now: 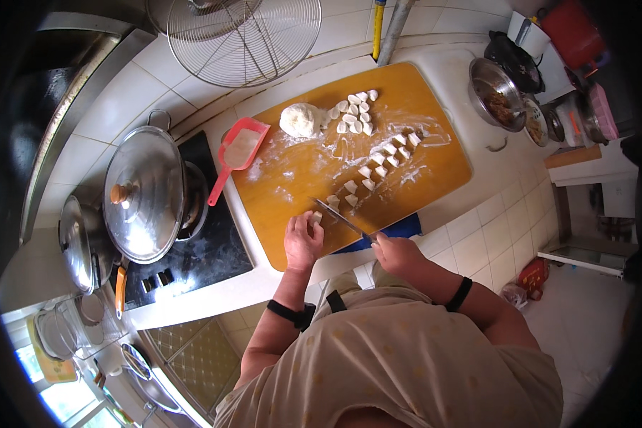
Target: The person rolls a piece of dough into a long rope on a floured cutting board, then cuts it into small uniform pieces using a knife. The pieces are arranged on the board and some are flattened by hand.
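My left hand (pixel 304 241) holds a short end of dough (pixel 315 218) near the front left edge of a floured yellow board (pixel 278 214). In my right hand (pixel 398 253) is the handle of a knife (pixel 342 218), its blade pointing left over the board beside that dough. Cut dough pieces (pixel 365 172) run in two rows from the blade toward the upper right. Farther back lie a large ball of dough (pixel 299 120) and a cluster of oval dough pieces (pixel 355 127). A red scoop (pixel 241 147) with flour rests on the board's left edge.
Left of the board, a lidded steel pan (pixel 144 198) stands on a black stove (pixel 214 267). A round wire rack (pixel 246 43) hangs at the back wall. A steel bowl of brown filling (pixel 496 96) is at the right. Blue cloth (pixel 406 227) shows under the board's front edge.
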Action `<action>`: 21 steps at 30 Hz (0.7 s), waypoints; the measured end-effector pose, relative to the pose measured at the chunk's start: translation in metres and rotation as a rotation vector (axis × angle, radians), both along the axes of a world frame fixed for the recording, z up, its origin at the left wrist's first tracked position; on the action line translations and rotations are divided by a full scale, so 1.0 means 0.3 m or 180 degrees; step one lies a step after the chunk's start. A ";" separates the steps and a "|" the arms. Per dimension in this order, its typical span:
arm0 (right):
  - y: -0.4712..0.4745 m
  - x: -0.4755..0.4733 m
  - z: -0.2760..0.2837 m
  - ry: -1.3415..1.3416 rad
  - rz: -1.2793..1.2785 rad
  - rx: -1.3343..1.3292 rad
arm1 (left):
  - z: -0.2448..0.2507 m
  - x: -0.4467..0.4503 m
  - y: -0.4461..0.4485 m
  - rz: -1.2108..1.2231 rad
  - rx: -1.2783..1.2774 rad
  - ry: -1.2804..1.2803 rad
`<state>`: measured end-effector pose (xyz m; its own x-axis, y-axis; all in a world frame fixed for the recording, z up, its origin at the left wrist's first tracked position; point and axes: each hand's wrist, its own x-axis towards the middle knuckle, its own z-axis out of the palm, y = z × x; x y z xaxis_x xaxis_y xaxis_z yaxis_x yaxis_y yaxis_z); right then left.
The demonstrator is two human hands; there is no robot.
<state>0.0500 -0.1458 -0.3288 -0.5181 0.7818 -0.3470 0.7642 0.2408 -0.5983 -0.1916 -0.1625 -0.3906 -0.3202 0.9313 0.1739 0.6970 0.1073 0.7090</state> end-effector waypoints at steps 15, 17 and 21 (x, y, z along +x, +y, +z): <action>-0.011 -0.038 0.049 -0.0288 0.0489 0.0240 | 0.000 -0.011 -0.014 -0.0164 -0.0015 0.0035; -0.007 -0.043 0.057 -0.0343 0.0504 0.0163 | 0.001 -0.011 -0.014 -0.0168 0.0029 0.0034; 0.002 -0.053 0.068 -0.0441 0.0496 0.0041 | -0.001 -0.011 -0.014 -0.0185 0.0031 0.0077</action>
<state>0.0343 -0.1453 -0.3083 -0.5811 0.7007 -0.4139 0.7919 0.3696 -0.4862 -0.1950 -0.1668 -0.3908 -0.2613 0.9464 0.1900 0.7189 0.0595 0.6925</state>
